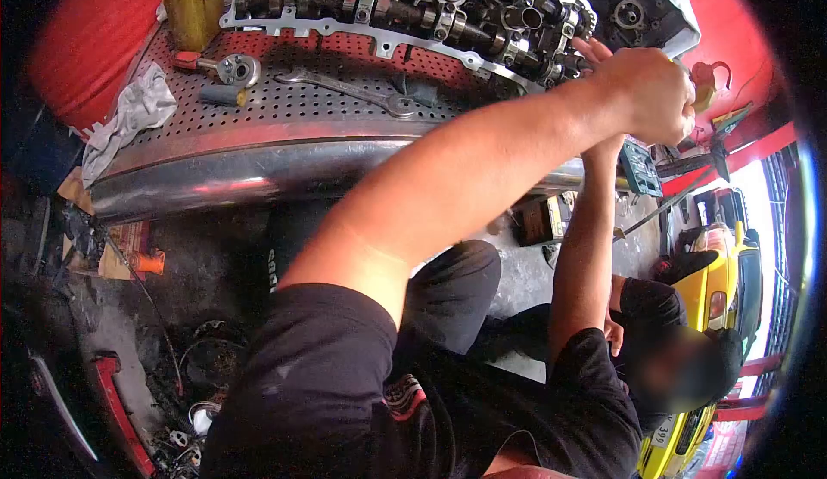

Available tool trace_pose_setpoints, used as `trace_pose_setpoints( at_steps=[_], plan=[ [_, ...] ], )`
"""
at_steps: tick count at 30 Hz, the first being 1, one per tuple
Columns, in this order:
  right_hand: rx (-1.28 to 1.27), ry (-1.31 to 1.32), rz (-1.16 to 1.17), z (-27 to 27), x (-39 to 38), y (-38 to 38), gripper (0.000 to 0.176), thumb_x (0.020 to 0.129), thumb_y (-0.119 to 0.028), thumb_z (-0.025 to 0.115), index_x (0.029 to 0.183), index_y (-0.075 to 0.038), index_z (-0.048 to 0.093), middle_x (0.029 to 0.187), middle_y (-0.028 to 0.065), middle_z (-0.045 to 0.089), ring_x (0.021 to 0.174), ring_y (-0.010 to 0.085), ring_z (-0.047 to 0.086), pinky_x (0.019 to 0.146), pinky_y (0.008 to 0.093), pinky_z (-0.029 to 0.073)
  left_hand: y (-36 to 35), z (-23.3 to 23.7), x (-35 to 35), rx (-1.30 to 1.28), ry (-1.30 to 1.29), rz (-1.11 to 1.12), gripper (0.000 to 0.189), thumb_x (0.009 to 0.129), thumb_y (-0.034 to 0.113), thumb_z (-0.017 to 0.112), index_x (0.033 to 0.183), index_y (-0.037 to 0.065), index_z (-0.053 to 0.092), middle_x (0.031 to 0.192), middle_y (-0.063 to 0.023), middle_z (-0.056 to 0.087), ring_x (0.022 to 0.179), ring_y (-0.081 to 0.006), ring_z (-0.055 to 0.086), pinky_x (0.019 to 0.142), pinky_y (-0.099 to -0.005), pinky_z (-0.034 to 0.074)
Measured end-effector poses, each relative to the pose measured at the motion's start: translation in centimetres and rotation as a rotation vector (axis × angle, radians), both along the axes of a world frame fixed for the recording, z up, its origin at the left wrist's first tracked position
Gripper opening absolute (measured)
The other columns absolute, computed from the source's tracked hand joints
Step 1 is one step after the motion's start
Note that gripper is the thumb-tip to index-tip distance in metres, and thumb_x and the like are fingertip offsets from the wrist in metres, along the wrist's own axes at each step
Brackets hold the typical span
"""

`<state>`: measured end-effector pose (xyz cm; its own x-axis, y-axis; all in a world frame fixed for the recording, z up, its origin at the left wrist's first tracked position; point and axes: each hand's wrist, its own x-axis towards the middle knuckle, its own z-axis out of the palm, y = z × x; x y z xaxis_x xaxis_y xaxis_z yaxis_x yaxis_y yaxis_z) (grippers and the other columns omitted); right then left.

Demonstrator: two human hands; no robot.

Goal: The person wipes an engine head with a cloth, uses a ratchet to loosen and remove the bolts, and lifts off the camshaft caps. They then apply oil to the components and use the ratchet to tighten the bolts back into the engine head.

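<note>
My left hand [650,93] is closed in a fist beside the right end of an engine cylinder head [388,46]. Whatever it may hold is hidden. Behind its wrist, my right hand [593,51] shows only a few fingers, stretched out near the gear end of the camshafts [413,14]; its palm is covered by my left arm. The cylinder head lies on a perforated metal bench [284,121]. A combination wrench [349,90] and a ratchet [237,70] lie in front of it.
A short dark cylindrical piece [222,96] and a grey rag [133,115] lie at the bench's left. A yellow container [191,5] stands behind. A green plastic piece [640,167] is near the right edge. Another person [650,302] is close at right, before a yellow car [719,276].
</note>
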<state>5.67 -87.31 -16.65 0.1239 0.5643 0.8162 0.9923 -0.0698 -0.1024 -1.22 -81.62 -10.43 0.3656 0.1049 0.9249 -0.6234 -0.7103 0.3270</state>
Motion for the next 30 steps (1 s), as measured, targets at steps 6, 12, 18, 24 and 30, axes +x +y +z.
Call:
trace_pose_setpoints(
  at_steps=[6,12,18,24,30],
  plan=[
    [0.112,0.041,0.049,-2.5,0.9,0.8,0.037,0.091,-0.009,0.059,0.127,-0.004,0.057,0.127,0.0072,0.063,0.114,0.0185,0.058,0.101,0.0328,0.041,1.2,0.3,-0.7,0.142,0.055,-0.135,0.020,0.078,0.029,0.064,0.074,0.012,0.073,0.070,-0.0125,0.068,0.069,-0.0328,0.069,0.071,-0.0442,0.056],
    [0.128,0.327,0.106,-1.3,-1.1,0.7,0.033,0.099,-0.015,0.046,0.127,0.001,0.052,0.127,0.0158,0.060,0.107,0.0206,0.059,0.098,0.0346,0.044,-1.5,-1.6,-2.6,-0.060,-0.209,0.097,0.020,0.080,0.023,0.062,0.066,0.008,0.061,0.058,-0.0157,0.062,0.057,-0.0330,0.066,0.062,-0.0486,0.052],
    [0.109,0.240,0.036,-2.6,-0.9,-0.3,0.031,0.098,-0.013,0.047,0.126,0.001,0.053,0.125,0.0157,0.061,0.108,0.0210,0.059,0.099,0.0350,0.044,-3.8,-3.1,-3.0,-0.237,-0.396,0.022,0.018,0.080,0.016,0.062,0.067,0.004,0.057,0.061,-0.0175,0.062,0.055,-0.0353,0.063,0.058,-0.0480,0.050],
    [0.116,0.219,0.018,-3.0,-1.5,-0.6,0.030,0.098,-0.011,0.048,0.125,0.001,0.053,0.124,0.0157,0.061,0.109,0.0215,0.059,0.100,0.0354,0.044,-2.8,-3.8,-2.8,-0.262,-0.343,0.090,0.016,0.080,0.016,0.062,0.072,0.002,0.060,0.060,-0.0188,0.062,0.058,-0.0356,0.065,0.060,-0.0485,0.052],
    [0.131,0.210,0.009,-3.3,-1.8,-0.7,0.029,0.098,-0.008,0.048,0.124,0.002,0.053,0.122,0.0157,0.062,0.110,0.0219,0.059,0.101,0.0358,0.044,-2.3,-3.5,-2.5,-0.311,-0.346,0.080,0.015,0.081,0.013,0.063,0.070,0.003,0.059,0.061,-0.0169,0.061,0.057,-0.0344,0.064,0.058,-0.0470,0.050]
  ],
)
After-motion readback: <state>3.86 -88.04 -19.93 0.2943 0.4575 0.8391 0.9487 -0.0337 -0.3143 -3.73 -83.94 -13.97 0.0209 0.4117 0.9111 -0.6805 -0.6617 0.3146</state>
